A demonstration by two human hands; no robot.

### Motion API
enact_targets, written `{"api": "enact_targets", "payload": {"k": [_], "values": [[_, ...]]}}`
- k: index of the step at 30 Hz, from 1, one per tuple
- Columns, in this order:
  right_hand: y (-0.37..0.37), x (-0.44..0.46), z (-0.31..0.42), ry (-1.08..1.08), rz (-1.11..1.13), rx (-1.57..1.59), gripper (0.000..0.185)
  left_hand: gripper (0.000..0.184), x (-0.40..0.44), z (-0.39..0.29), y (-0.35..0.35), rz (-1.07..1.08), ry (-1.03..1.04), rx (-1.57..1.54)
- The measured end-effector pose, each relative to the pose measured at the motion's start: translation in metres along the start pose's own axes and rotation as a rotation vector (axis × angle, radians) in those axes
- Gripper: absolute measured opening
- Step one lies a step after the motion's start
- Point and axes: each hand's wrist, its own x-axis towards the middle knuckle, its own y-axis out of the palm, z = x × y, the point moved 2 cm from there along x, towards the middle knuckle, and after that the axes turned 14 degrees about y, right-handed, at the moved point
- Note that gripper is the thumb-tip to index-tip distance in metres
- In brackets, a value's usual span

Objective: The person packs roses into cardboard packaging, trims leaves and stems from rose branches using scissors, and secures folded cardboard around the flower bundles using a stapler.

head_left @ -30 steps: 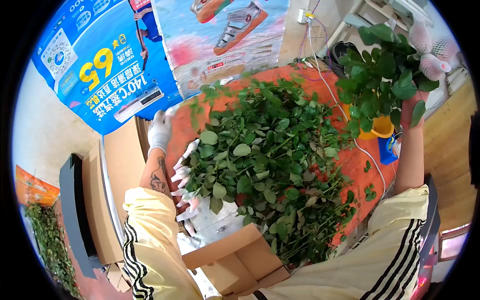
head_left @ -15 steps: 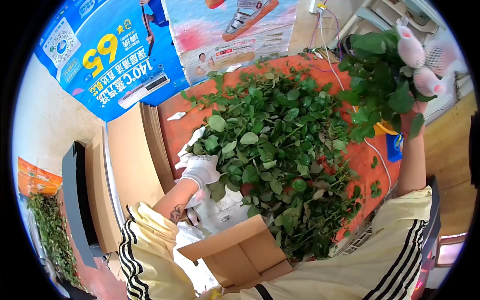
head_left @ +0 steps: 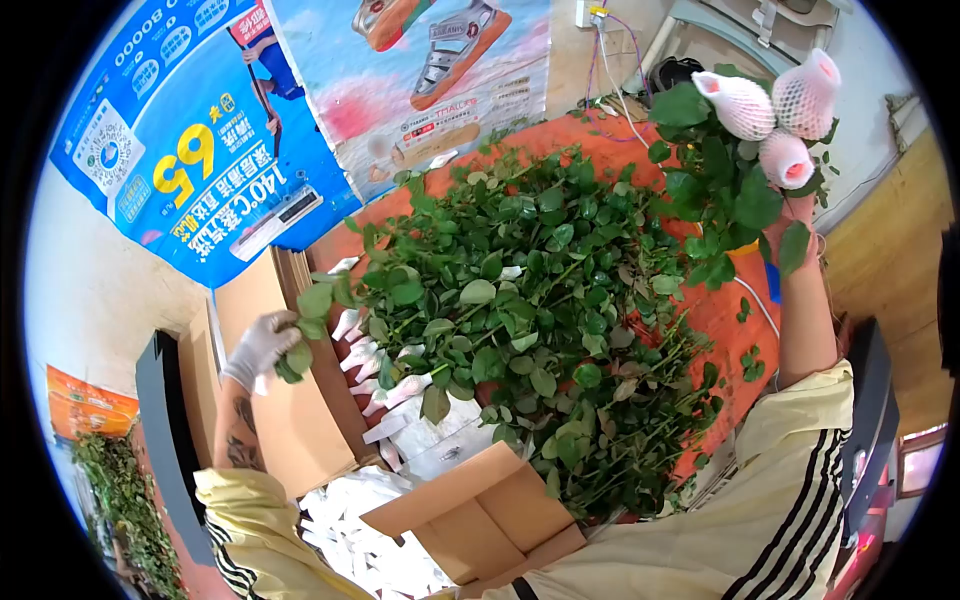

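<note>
My left hand [head_left: 262, 348], in a white glove, is closed on a rose; its leaves [head_left: 305, 330] stick out to the right and a bit of the pale bud end shows below the fingers. Raised at the right, my bare right hand [head_left: 795, 215] grips a bunch of roses [head_left: 745, 190]. Three blooms in pinkish-white foam mesh sleeves [head_left: 740, 107] top this bunch, and its leaves partly hide the fingers. Between the hands lies a big heap of leafy rose stems [head_left: 530, 290]. Several white-sleeved buds [head_left: 400, 390] point out from the heap's left side.
The heap lies on a red-orange surface [head_left: 735, 330]. Flat cardboard sheets [head_left: 300, 410] stand at the left, and an open cardboard box [head_left: 480, 510] is close to my body beside white sleeves or paper [head_left: 365, 525]. A white cable runs down the right side.
My left hand has moved left and up from the heap's edge, drawing a rose out with it. My right hand still holds its bunch, now slightly further left in view.
</note>
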Motion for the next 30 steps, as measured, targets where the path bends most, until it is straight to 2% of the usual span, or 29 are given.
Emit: {"api": "enact_targets", "payload": {"k": [1, 3, 5, 6, 7, 9, 11, 13, 15, 17, 18, 19, 21, 23, 24, 25, 26, 27, 28, 29, 30], "values": [[0.003, -0.001, 0.0, -0.033, -0.004, -0.056, 0.036, 0.038, -0.004, -0.01, 0.013, -0.012, 0.003, -0.087], [0.008, -0.002, 0.001, -0.09, -0.017, -0.167, 0.037, 0.037, -0.009, -0.034, 0.041, 0.14, 0.1, -0.024], [0.015, -0.005, 0.003, -0.159, -0.025, -0.306, 0.037, 0.038, -0.006, -0.041, 0.065, 0.472, 0.047, 0.051], [0.019, -0.005, 0.004, -0.203, -0.027, -0.381, 0.037, 0.034, -0.006, -0.038, 0.078, 0.363, 0.167, -0.099], [0.027, -0.008, 0.004, -0.249, -0.031, -0.473, 0.038, 0.034, -0.004, -0.05, 0.085, 0.359, 0.164, -0.101], [0.035, -0.008, 0.009, -0.357, -0.037, -0.669, 0.038, 0.031, 0.009, -0.074, 0.088, 0.143, 0.037, -0.2], [0.045, -0.007, 0.01, -0.467, -0.039, -0.854, 0.039, 0.029, 0.031, -0.054, 0.091, 0.105, 0.16, 0.014], [0.052, -0.006, 0.011, -0.538, -0.038, -0.954, 0.039, 0.034, 0.045, -0.082, 0.078, 0.185, 0.111, 0.237], [0.053, -0.008, 0.008, -0.508, -0.015, -0.913, 0.04, 0.028, 0.056, -0.123, 0.06, -0.055, 0.232, 0.697], [0.044, -0.005, -0.007, -0.243, 0.051, -0.502, 0.041, 0.024, 0.092, -0.111, 0.033, -0.247, 0.354, 0.892], [0.041, -0.005, -0.017, -0.111, 0.087, -0.218, 0.042, 0.026, 0.112, -0.105, 0.015, -0.278, 0.331, 1.043], [0.031, -0.001, -0.02, -0.061, 0.132, -0.142, 0.043, 0.028, 0.126, -0.098, -0.001, -0.31, 0.305, 1.199], [0.011, 0.008, -0.026, 0.045, 0.21, 0.012, 0.045, 0.032, 0.13, -0.084, -0.007, -0.944, 0.532, 1.448], [0.007, 0.006, -0.022, -0.018, 0.249, -0.183, 0.05, 0.03, 0.132, -0.09, 0.007, -0.867, 0.372, 1.146], [0.011, 0.003, -0.021, -0.076, 0.199, -0.284, 0.05, 0.029, 0.14, -0.073, 0.022, -0.667, 0.373, 0.891], [0.013, -0.002, -0.019, -0.119, 0.154, -0.361, 0.05, 0.024, 0.139, -0.074, 0.038, -0.391, 0.261, 0.728], [0.015, -0.003, -0.019, -0.141, 0.124, -0.411, 0.049, 0.025, 0.132, -0.066, 0.061, -0.24, 0.328, 0.557], [0.017, -0.004, -0.019, -0.163, 0.106, -0.45, 0.049, 0.031, 0.118, -0.073, 0.081, -0.018, 0.209, 0.544], [0.019, -0.003, -0.019, -0.182, 0.088, -0.486, 0.049, 0.039, 0.096, -0.079, 0.1, 0.002, 0.211, 0.5], [0.02, -0.004, -0.021, -0.194, 0.078, -0.514, 0.049, 0.049, 0.096, -0.049, 0.126, 0.141, 0.205, 0.527], [0.022, -0.004, -0.021, -0.208, 0.072, -0.54, 0.048, 0.058, 0.084, -0.041, 0.145, 0.177, 0.167, 0.548]]}}
